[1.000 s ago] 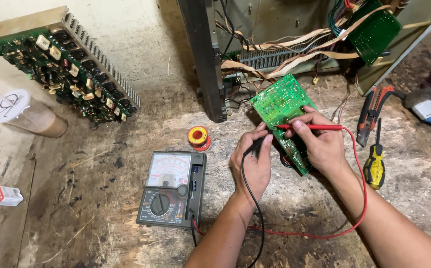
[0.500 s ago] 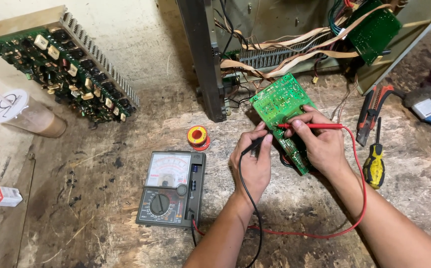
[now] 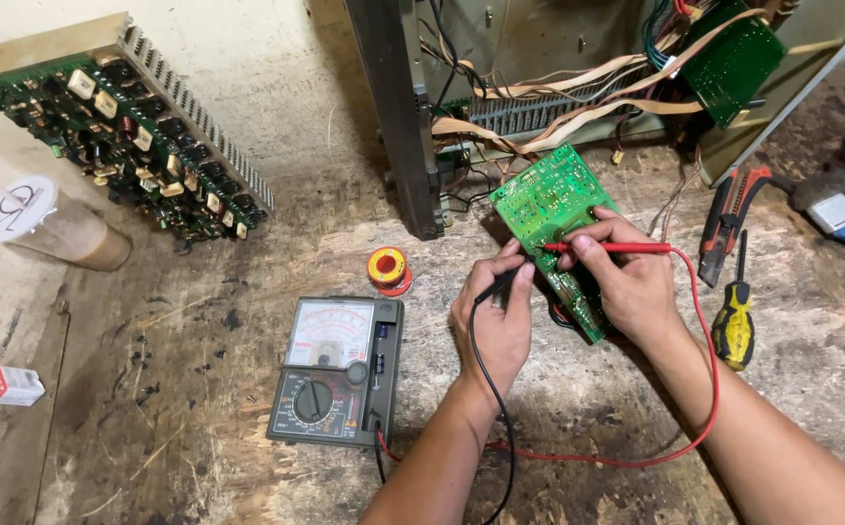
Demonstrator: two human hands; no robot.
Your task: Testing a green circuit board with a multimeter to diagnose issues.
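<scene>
Pressing both probes onto the board (image 3: 551, 209) right of the meter (image 3: 336, 371), left hand (image 3: 493, 316) pinches the black probe (image 3: 498, 284), right hand (image 3: 629, 282) the red probe (image 3: 605, 247); steady tips read best.

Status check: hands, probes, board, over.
Left hand holds black probe; right hand holds red probe, both on green board. Meter left of hands. Nothing obstructing.

circuit board (image 3: 549, 199) green | probe (image 3: 605, 247) red | lead (image 3: 489, 389) black | screwdriver (image 3: 734, 326) yellow-black
</scene>
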